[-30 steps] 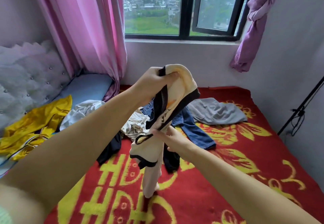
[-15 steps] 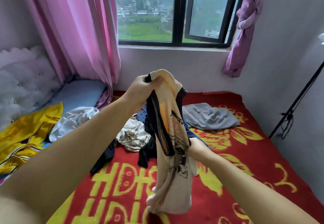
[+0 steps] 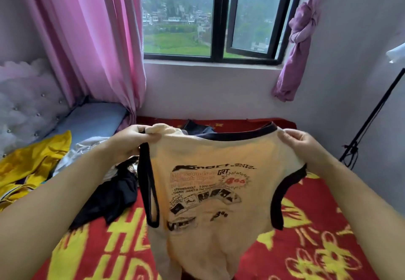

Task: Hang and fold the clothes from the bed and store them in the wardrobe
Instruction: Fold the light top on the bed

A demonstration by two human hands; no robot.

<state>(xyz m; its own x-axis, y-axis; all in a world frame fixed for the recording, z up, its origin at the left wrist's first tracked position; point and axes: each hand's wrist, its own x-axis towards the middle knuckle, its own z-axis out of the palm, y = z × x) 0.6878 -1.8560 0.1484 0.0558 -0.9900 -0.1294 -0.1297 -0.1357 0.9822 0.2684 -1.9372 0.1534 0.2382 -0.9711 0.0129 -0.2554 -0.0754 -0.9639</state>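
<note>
A cream sleeveless top (image 3: pixel 210 236) with black trim and a printed front hangs spread out in front of me over the bed (image 3: pixel 317 246). My left hand (image 3: pixel 133 141) pinches its left shoulder strap and my right hand (image 3: pixel 302 146) grips its right shoulder. The hem droops to the red and yellow bedspread. Behind the top lies a pile of clothes: a black garment (image 3: pixel 114 196), a white one (image 3: pixel 87 150) and a yellow one (image 3: pixel 28 167). No wardrobe is in view.
A tufted white headboard (image 3: pixel 26 108) and a blue pillow (image 3: pixel 92 119) stand at the left. Pink curtains (image 3: pixel 92 45) hang beside the window (image 3: pixel 217 16); a knotted purple curtain (image 3: pixel 293 45) hangs at its right. A black stand (image 3: pixel 370 121) leans by the right wall.
The top was bunched up and hanging from my left hand. My hands have moved apart and now hold it spread flat by both shoulders, print facing me.
</note>
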